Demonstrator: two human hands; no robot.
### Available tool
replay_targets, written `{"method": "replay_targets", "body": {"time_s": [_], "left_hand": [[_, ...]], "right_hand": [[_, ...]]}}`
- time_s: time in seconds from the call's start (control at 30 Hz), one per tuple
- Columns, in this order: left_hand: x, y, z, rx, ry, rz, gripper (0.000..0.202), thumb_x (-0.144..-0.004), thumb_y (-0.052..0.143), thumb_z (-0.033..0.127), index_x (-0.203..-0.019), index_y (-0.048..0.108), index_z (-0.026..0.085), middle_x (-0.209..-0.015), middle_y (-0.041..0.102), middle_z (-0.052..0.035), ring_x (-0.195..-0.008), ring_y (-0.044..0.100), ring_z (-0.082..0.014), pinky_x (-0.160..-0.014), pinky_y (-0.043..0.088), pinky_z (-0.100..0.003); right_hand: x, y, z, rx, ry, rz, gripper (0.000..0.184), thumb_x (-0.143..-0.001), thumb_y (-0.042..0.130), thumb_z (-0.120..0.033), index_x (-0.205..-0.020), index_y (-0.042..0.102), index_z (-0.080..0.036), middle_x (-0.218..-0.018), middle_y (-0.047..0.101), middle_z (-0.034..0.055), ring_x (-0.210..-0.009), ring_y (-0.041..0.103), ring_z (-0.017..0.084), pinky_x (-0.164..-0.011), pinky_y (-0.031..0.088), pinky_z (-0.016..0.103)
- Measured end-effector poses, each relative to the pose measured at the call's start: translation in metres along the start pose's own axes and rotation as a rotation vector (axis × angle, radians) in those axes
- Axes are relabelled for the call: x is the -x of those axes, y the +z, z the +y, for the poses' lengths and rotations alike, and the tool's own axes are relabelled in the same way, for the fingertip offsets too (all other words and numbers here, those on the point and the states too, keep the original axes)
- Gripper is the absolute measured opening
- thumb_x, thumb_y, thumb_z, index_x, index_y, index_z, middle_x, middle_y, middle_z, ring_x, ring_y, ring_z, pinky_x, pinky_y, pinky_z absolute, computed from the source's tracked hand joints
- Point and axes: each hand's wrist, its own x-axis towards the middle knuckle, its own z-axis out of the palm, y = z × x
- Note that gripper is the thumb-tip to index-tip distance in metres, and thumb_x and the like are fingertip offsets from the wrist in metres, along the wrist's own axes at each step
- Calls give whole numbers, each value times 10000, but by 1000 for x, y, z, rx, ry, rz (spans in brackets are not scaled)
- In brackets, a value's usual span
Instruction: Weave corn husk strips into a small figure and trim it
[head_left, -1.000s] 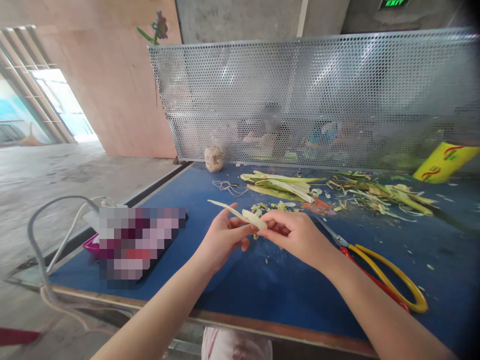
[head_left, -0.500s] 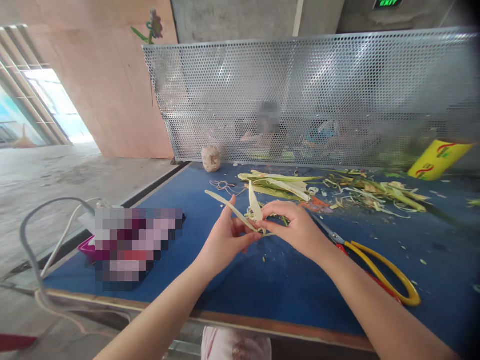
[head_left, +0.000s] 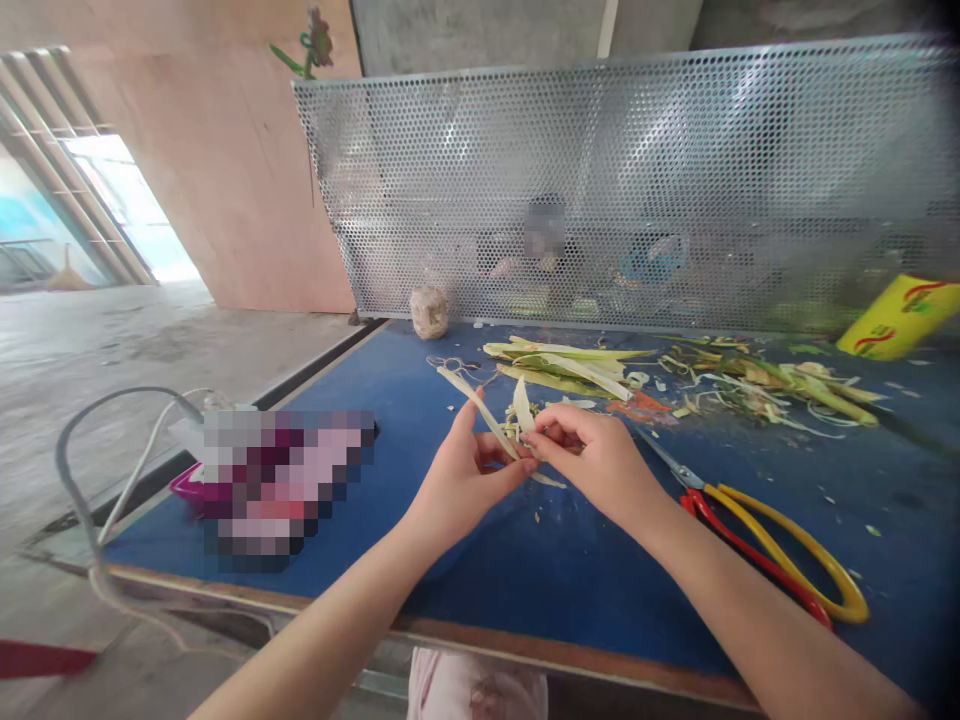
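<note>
Pale leaf strip (head_left: 478, 403), held above the worktop (head_left: 375, 520) in front of you, slanting up and away to the left. Your left grip (head_left: 472, 470) is clamped on its lower end, thumb against fingers. Your right grip (head_left: 585, 440), just beside it, pinches a shorter pale leaf piece (head_left: 523, 402) that stands nearly upright; whether the two pieces join between your fingertips cannot be told. Another pale end projects to the right beneath your fingertips.

Near your right wrist lie the scissors (head_left: 688, 480), one handle yellow and one red, the blades pointing away to the left. Beyond your hands lie a bundle of leaves (head_left: 562, 365), an orange scrap (head_left: 641, 405) and, to the left, a tangle of string (head_left: 457, 367). Further right spreads a heap of trimmings (head_left: 802, 385).

At the far edge, a whitish lump (head_left: 429, 312) stands before the perforated screen (head_left: 480, 150); a yellow cylinder (head_left: 896, 320) leans at far right. On your left sits a magenta container (head_left: 187, 485), partly obscured by pixelation.
</note>
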Motion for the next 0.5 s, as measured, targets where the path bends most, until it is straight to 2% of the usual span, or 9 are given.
{"method": "replay_targets", "body": {"time_s": [0.2,0.37,0.5], "left_hand": [[0,0,-1,-92,28,12,926,-670,680,233,-1375,81,197,-813,646,-36,-762,612,-176,-699,481,-331],[2,0,3,-158,37,45,870,-688,643,205,-1372,106,175,-771,636,-24,-706,588,-156,-657,481,-312],[4,0,7,-213,10,114,955,-682,639,206,-1397,9,144,-763,630,-27,-683,564,-151,-605,466,-283]], "right_hand": [[2,2,1,79,54,40,103,-783,528,-274,-738,574,-194,-527,537,-32,-467,465,101,-470,367,213],[3,3,0,101,90,9,135,-788,523,-313,-735,572,-199,-539,554,-26,-472,472,108,-469,364,225],[3,-5,-1,71,131,-48,122,-814,488,-312,-775,547,-213,-560,571,-29,-487,511,114,-478,388,229]]}}
